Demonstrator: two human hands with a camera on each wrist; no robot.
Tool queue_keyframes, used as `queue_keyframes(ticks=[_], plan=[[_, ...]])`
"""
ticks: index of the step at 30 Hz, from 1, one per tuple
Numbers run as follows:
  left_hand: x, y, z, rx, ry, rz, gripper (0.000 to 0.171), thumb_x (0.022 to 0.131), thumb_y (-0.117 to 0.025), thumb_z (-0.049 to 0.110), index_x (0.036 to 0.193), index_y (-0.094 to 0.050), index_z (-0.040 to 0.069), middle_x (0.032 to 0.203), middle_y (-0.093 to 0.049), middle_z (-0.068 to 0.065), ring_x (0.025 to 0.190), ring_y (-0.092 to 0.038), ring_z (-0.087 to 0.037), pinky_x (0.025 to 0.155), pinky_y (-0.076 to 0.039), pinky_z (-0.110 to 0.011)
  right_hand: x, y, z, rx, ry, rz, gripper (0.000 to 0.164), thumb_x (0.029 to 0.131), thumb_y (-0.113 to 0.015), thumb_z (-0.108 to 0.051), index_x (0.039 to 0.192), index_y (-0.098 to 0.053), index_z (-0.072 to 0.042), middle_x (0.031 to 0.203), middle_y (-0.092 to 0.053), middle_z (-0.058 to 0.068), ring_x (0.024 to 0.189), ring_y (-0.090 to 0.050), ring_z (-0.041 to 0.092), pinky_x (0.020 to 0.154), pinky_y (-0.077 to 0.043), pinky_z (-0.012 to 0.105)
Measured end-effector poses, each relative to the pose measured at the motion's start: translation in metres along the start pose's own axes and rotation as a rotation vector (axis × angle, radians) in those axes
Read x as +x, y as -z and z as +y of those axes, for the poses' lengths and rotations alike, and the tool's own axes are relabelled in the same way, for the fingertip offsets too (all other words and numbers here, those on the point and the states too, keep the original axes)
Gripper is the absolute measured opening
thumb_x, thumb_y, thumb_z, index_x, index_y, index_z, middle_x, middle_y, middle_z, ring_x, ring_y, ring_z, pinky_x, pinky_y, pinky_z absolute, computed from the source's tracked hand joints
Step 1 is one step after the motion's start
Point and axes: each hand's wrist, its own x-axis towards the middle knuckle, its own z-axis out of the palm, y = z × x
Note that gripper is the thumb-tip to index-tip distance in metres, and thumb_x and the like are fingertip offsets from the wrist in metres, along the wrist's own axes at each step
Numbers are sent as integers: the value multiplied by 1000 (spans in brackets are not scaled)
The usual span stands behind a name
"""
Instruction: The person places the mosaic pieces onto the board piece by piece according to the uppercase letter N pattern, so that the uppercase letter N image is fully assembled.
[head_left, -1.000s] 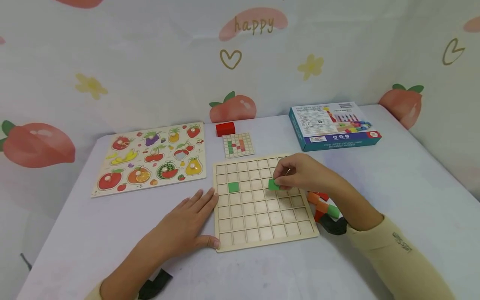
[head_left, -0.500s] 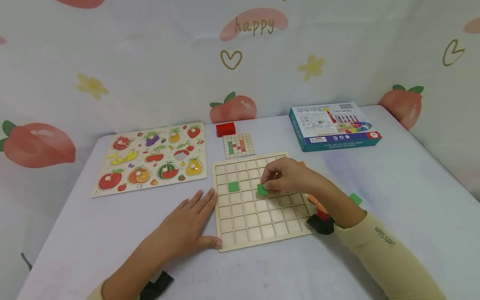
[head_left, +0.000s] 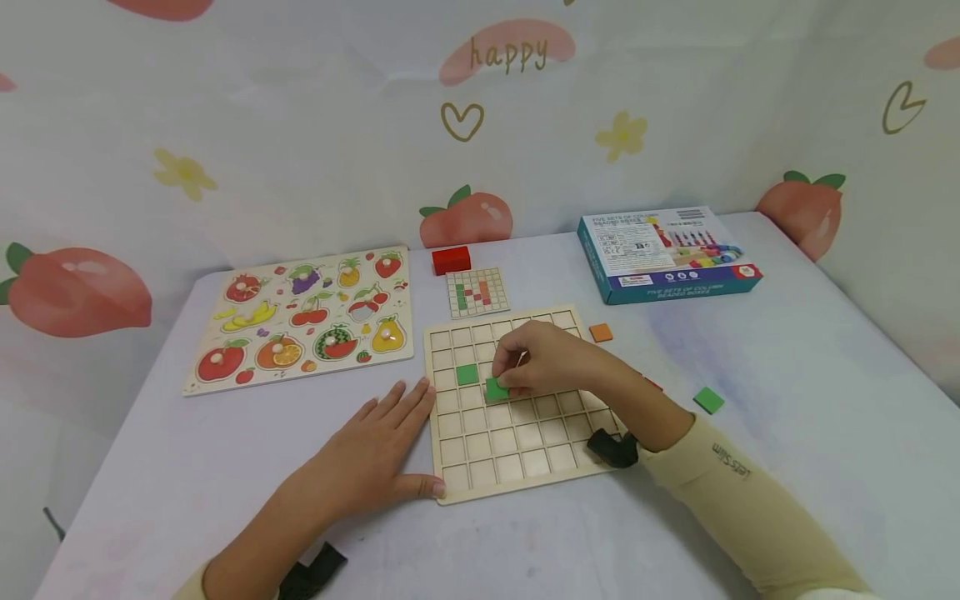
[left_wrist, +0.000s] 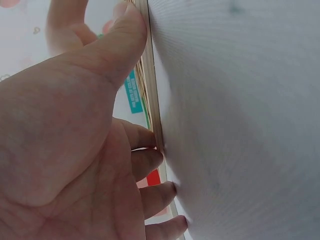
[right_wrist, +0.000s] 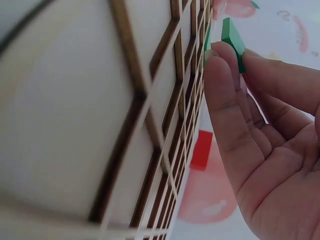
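Note:
Between thumb and fingers, my right hand [head_left: 551,358] pinches a green square tile [head_left: 496,389] over the wooden grid board [head_left: 525,467]. The right wrist view shows this tile [right_wrist: 233,42] tilted at the fingertips, close to the grid. Another green tile [head_left: 467,374] lies in a cell near the board's left side. My left hand [head_left: 367,458] rests flat at the board's left edge, its fingers straight and its thumb at the near corner. In the left wrist view, the left hand's [left_wrist: 75,145] thumb and fingertips touch the board's edge [left_wrist: 152,85].
A small pattern card [head_left: 477,292] and a red block [head_left: 451,260] lie behind the board. Left of them is a fruit puzzle [head_left: 300,321]; at the back right, a flat box [head_left: 667,254]. An orange tile [head_left: 601,332] and a green tile [head_left: 708,400] lie to the board's right.
My right hand has carried the green tile leftward across the board, towards the tile in the left cell. Loose tiles on the right have come into view. The left hand has hardly moved.

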Motion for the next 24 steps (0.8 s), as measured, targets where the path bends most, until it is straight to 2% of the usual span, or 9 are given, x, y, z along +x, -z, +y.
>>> queue_keyframes(ticks=[4, 10, 18, 24], plan=[[0, -1, -1, 1, -3, 6, 110, 83, -55, 77, 159, -24, 4, 166, -19, -10, 150, -17, -38, 114, -25, -59, 6, -5, -6, 12, -5, -21, 9, 88, -73, -2, 85, -73, -10, 78, -65, 0, 75, -61, 16, 67, -54, 28], [0, -2, -2, -2, -5, 5, 111, 83, -55, 78, 159, -24, 4, 166, -19, -9, 150, -17, -38, 115, -24, -59, 16, -12, -13, -20, 14, -29, 10, 88, -73, 0, 84, -72, -10, 77, -65, -1, 76, -60, 15, 69, -52, 27], [0, -2, -2, 3, -7, 10, 110, 83, -54, 78, 159, -23, 4, 166, -19, -9, 150, -17, -38, 114, -24, -59, 26, -26, -24, -228, 52, 36, 15, 87, -72, -1, 78, -68, -14, 74, -61, -5, 75, -55, 13, 67, -47, 25], [0, -3, -3, 2, -10, 12, 110, 84, -55, 77, 159, -23, 5, 166, -18, -9, 150, -17, -38, 115, -24, -59, 22, -29, -33, -316, 36, 27, 17, 87, -73, -2, 76, -68, -14, 72, -60, -6, 71, -54, 13, 66, -46, 26]])
